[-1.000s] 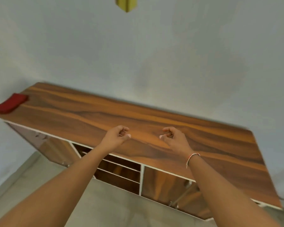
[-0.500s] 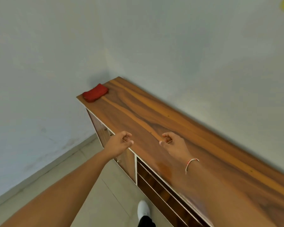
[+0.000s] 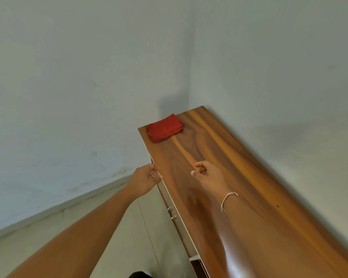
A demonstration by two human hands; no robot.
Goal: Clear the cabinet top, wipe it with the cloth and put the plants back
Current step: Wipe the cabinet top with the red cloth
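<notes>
Head view: corner of a room with pale grey-green walls (image 3: 88, 77) meeting at 12 o'clock, light floor (image 3: 129, 237) at 7 o'clock. Running from the corner toward 4 o'clock, a long cabinet top (image 3: 239, 177) of glossy brown wood grain, serving as the desk, with a white front edge. Below that edge, at about 6 o'clock, two small metal door handles (image 3: 172, 213) on the cabinet front, and an open dark compartment near the bottom edge.

Folded red cloth (image 3: 164, 128) lying flat at the far end of the top, at 12 o'clock from the hands, close to the end edge and well apart from both hands. No plants in frame.

Left hand (image 3: 147, 178) held at the front edge of the top, at 9 o'clock from the right one, fingers curled in with thumb against the forefinger, holding nothing. Right hand (image 3: 208, 175) over the wood, likewise curled loosely into a fist, empty, thumb tip pointing to 9 o'clock. Contact with the top cannot be told for either. Hands apart, a strip of bare wood between them. Thin red-and-white thread band (image 3: 228, 198) on the right wrist. Both forearms bare, reaching in from 6 and 7 o'clock.
</notes>
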